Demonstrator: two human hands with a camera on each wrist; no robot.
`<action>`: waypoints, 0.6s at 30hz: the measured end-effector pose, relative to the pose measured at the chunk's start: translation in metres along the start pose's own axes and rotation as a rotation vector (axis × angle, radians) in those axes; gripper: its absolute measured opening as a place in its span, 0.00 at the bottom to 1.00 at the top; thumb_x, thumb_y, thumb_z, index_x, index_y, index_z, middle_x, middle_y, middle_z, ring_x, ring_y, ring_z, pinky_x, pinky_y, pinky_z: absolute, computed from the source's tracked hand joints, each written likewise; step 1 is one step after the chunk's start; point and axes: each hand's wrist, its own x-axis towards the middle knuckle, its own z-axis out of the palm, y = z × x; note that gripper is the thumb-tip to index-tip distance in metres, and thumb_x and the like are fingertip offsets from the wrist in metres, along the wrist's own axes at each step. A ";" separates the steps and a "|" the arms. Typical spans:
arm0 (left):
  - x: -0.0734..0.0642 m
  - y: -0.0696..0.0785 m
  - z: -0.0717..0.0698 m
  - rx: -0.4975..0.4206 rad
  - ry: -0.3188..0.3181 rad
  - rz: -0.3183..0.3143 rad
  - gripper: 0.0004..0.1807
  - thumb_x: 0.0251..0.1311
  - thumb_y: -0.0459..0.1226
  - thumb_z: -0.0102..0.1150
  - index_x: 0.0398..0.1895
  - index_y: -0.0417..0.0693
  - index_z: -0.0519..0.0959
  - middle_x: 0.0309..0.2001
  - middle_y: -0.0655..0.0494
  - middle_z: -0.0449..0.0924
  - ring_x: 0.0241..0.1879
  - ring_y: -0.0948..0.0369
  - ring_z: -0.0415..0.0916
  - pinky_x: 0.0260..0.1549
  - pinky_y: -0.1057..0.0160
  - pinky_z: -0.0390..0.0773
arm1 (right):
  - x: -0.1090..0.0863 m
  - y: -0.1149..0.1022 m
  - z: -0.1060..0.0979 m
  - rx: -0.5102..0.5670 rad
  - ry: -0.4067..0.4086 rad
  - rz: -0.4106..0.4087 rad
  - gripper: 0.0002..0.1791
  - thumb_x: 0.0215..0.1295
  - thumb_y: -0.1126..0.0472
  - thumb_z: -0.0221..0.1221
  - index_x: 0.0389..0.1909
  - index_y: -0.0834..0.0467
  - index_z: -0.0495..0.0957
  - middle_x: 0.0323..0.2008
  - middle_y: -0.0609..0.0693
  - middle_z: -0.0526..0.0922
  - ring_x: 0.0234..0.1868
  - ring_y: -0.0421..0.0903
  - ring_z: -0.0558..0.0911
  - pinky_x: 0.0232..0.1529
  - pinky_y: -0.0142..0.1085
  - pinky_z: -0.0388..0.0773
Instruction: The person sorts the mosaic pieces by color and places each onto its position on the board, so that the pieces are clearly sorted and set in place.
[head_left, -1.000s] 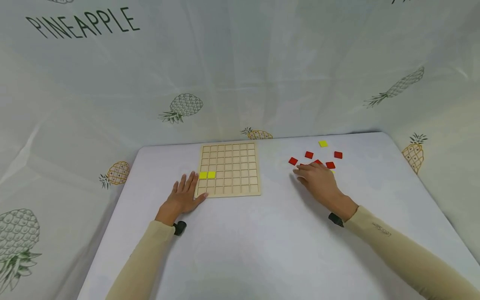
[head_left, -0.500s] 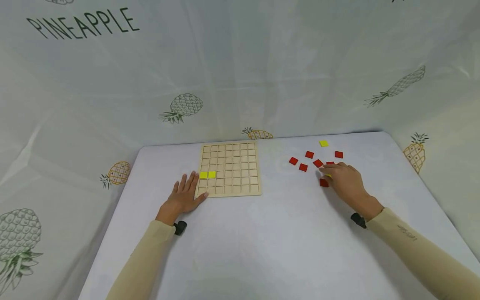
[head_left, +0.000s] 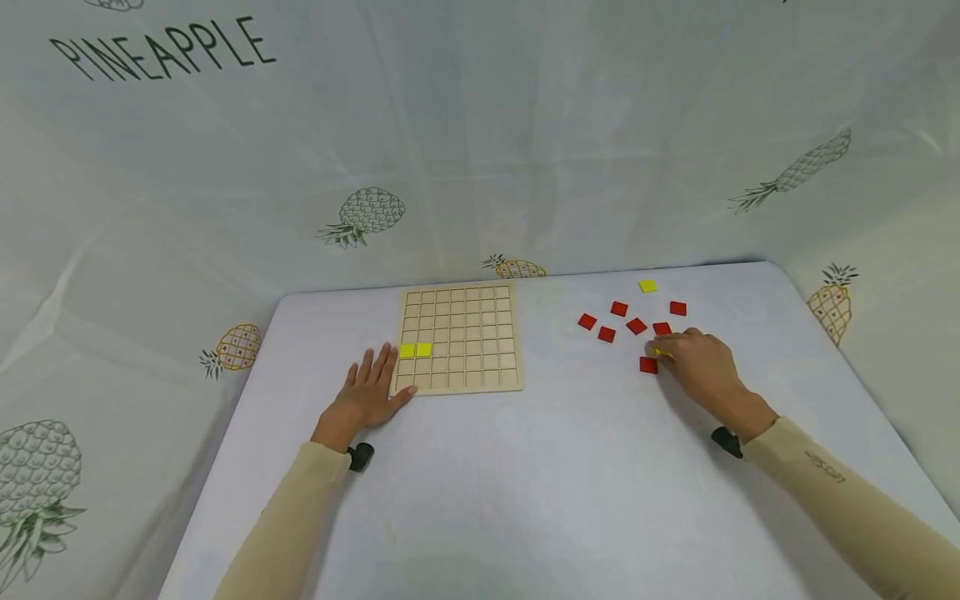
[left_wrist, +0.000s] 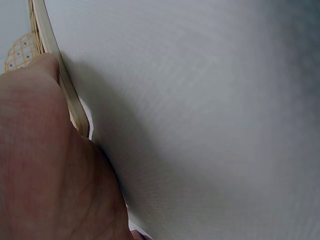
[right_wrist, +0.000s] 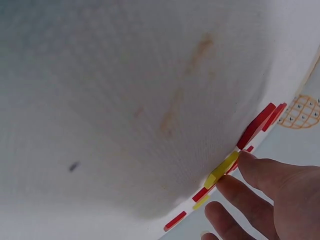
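My left hand (head_left: 363,402) lies flat on the table with fingers spread. Its thumb and fingertips touch the lower left corner of a square wooden grid board (head_left: 474,335). Two yellow tiles, a left one (head_left: 407,351) and a right one (head_left: 423,350), sit side by side in cells at the board's left edge. On the right, my right hand (head_left: 703,371) pinches a yellow square tile (right_wrist: 222,170) between thumb and index finger, tilted up at the tabletop. Just left of that hand lies a red tile (head_left: 648,365); another red tile (head_left: 662,329) is beyond its fingertips.
Several more red tiles (head_left: 607,334) are scattered on the right half of the white table (head_left: 480,483). A loose yellow tile (head_left: 648,286) lies near the far edge. A pineapple-print cloth (head_left: 480,167) rises behind the table.
My right hand has moved right across the red tiles to a yellow tile and now pinches it, tilting it up. The left hand and the board have stayed put.
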 end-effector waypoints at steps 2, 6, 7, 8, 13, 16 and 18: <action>0.000 0.000 0.000 0.007 -0.002 -0.003 0.50 0.80 0.60 0.42 0.86 0.39 0.33 0.86 0.41 0.26 0.84 0.39 0.23 0.80 0.35 0.32 | 0.000 0.000 0.001 -0.005 0.003 -0.006 0.16 0.58 0.71 0.75 0.48 0.63 0.90 0.43 0.62 0.91 0.43 0.62 0.85 0.42 0.57 0.86; -0.001 0.000 0.000 0.013 0.000 -0.007 0.50 0.80 0.60 0.42 0.86 0.39 0.33 0.86 0.41 0.26 0.84 0.38 0.24 0.80 0.35 0.32 | 0.000 0.001 0.000 -0.004 0.005 -0.005 0.15 0.58 0.71 0.75 0.48 0.63 0.91 0.43 0.61 0.91 0.42 0.62 0.86 0.41 0.56 0.86; -0.001 0.000 0.000 0.011 0.003 -0.006 0.51 0.80 0.60 0.42 0.86 0.38 0.33 0.86 0.41 0.26 0.84 0.38 0.24 0.80 0.34 0.32 | 0.001 0.001 0.000 -0.002 0.000 0.000 0.16 0.58 0.71 0.75 0.48 0.63 0.91 0.44 0.62 0.91 0.43 0.62 0.85 0.42 0.56 0.86; -0.002 0.000 0.000 0.010 0.003 -0.006 0.51 0.80 0.60 0.42 0.86 0.39 0.33 0.86 0.41 0.26 0.84 0.38 0.24 0.80 0.35 0.32 | 0.001 0.001 0.000 0.001 -0.005 0.006 0.16 0.58 0.71 0.75 0.48 0.63 0.90 0.44 0.62 0.91 0.43 0.62 0.85 0.43 0.56 0.86; -0.002 0.001 -0.001 0.008 0.001 -0.012 0.51 0.80 0.60 0.42 0.86 0.39 0.33 0.87 0.41 0.26 0.84 0.38 0.24 0.80 0.35 0.33 | 0.003 0.000 -0.001 0.009 -0.039 0.028 0.15 0.59 0.71 0.74 0.49 0.62 0.90 0.46 0.65 0.90 0.45 0.63 0.84 0.46 0.58 0.86; -0.002 0.001 -0.001 0.009 -0.001 -0.014 0.51 0.80 0.60 0.42 0.86 0.39 0.33 0.87 0.42 0.26 0.84 0.38 0.24 0.80 0.35 0.33 | 0.002 0.000 -0.001 0.006 -0.047 0.029 0.15 0.59 0.71 0.74 0.48 0.62 0.91 0.46 0.64 0.90 0.45 0.63 0.84 0.45 0.58 0.86; -0.002 0.000 -0.001 0.007 -0.001 -0.013 0.51 0.80 0.61 0.42 0.86 0.40 0.33 0.87 0.42 0.26 0.84 0.39 0.24 0.80 0.35 0.33 | 0.001 0.000 0.000 -0.002 -0.046 0.027 0.14 0.59 0.71 0.74 0.47 0.62 0.91 0.46 0.64 0.90 0.45 0.63 0.84 0.45 0.57 0.86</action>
